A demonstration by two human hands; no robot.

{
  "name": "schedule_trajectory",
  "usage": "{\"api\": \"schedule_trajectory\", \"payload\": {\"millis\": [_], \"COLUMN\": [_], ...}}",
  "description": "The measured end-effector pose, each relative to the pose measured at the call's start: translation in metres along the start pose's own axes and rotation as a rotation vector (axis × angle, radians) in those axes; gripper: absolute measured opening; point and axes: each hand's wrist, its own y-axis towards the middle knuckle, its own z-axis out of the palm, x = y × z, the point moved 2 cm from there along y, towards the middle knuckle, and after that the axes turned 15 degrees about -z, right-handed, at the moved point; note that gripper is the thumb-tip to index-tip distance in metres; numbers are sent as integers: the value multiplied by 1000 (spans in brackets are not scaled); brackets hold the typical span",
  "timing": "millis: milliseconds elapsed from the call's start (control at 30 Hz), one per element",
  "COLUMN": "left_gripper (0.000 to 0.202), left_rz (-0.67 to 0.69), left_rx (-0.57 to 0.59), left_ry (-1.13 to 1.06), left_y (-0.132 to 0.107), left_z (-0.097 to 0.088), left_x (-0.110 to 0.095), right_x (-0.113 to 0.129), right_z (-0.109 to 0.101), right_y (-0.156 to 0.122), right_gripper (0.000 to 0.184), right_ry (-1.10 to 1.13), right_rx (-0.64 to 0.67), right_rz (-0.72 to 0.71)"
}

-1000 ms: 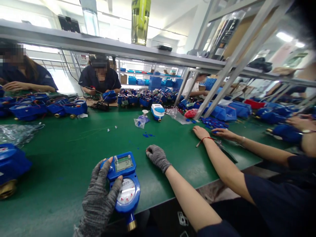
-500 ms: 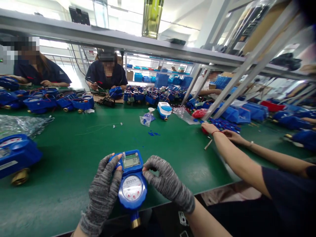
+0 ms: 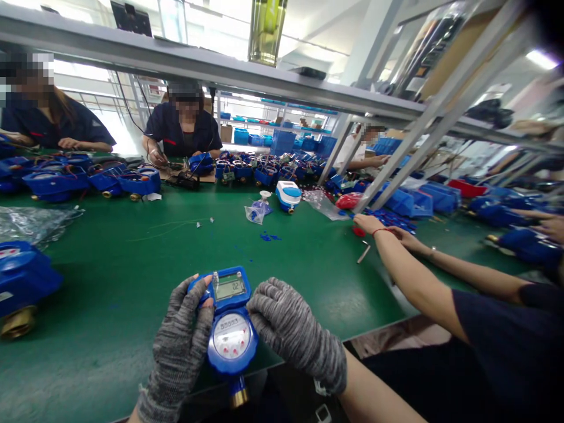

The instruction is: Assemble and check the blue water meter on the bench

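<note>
Centrally, both gloved hands, left hand (image 3: 183,341) and right hand (image 3: 293,329), clasp a blue water meter (image 3: 231,329) (brass fitting below) over the green table (image 3: 110,282).

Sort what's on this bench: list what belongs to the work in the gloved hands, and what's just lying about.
In hand:
blue water meter
left hand, grip closed on its left side
right hand, grip on its right side

Lying about:
second blue meter at the left edge
white-and-blue meter
small plastic bag
blue chips
</note>
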Motion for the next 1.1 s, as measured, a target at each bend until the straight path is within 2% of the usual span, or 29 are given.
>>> {"api": "schedule_trajectory", "payload": {"millis": [133,233,400,467,567,633,700,767,900,1100], "left_gripper": [35,34,34,34,33,33,34,34,35,38], "left_rz": [9,15,6,-13,-43,-31,-22,-25,-64,-131], "left_rx": [-4,-17,-5,-7,-8,-7,-11,-16,-9,49], "left_ry": [6,24,2,-10,-12,-7,2,9,-12,-21], "left_y": [0,1,0,0,0,1,1,1,-1,-3], "left_z": [0,2,1,0,-2,-1,-1,1,1,-1], "left_x": [2,4,5,6,8,8,8,8,14,29], "right_x": [11,14,12,0,-42,-79,-109,-129,-143,-150], "right_z": [-3,0,-1,2,19,38,59,79,98,102], "right_y": [-7,-11,-18,-18,-8,3,16,26,33,37], "right_gripper": [20,22,25,24,25,21,18,21,24,19], "right_ry": [-103,-133,93,288,452,230,116,73,-2,-34], "right_rx": [83,91,-15,-22,-47,-93,-89,-61,-17,8], "right_rz": [-27,-3,62,107,248,399,445,443,448,518]}}
